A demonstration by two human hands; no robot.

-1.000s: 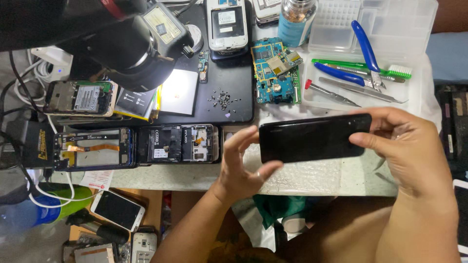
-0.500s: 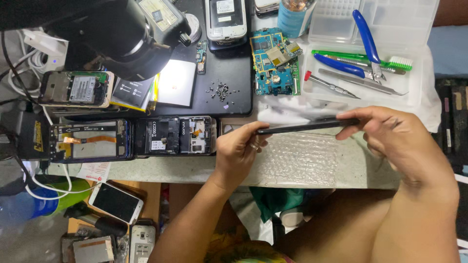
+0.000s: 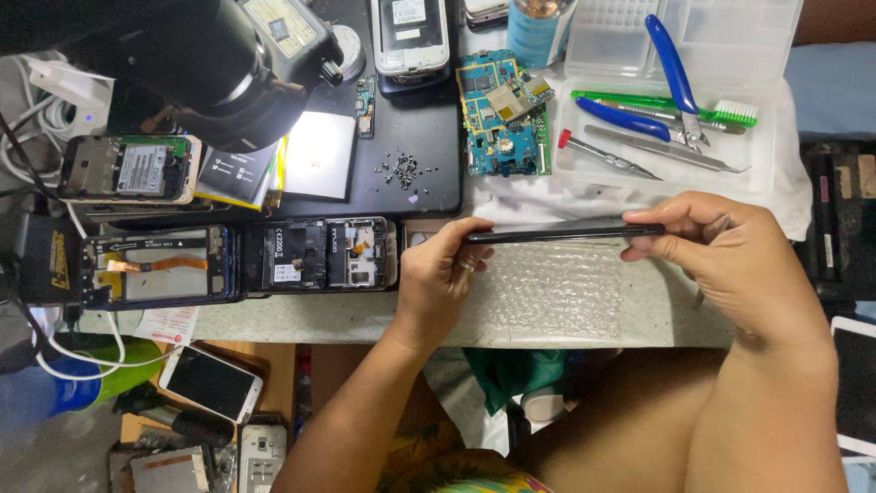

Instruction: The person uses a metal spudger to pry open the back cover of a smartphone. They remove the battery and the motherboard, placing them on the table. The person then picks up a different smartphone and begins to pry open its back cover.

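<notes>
I see my left hand (image 3: pixel 438 283) and right hand (image 3: pixel 730 260) holding a thin black phone (image 3: pixel 561 231) between them, turned edge-on to the camera so only its narrow side shows. My left fingers pinch its left end and my right thumb and fingers pinch its right end. The phone sits just above a sheet of bubble wrap (image 3: pixel 547 292) lying on the near edge of the workbench; I cannot tell whether they touch. To the left lie two opened phones (image 3: pixel 242 265) with their insides exposed. Farther off, a black mat (image 3: pixel 415 183) carries a small pile of screws (image 3: pixel 401 171), with a blue circuit board (image 3: pixel 502 114) beside it. On the far right a clear tray (image 3: pixel 584 164) holds blue-handled pliers (image 3: pixel 662 87) and tweezers (image 3: pixel 666 151).
</notes>
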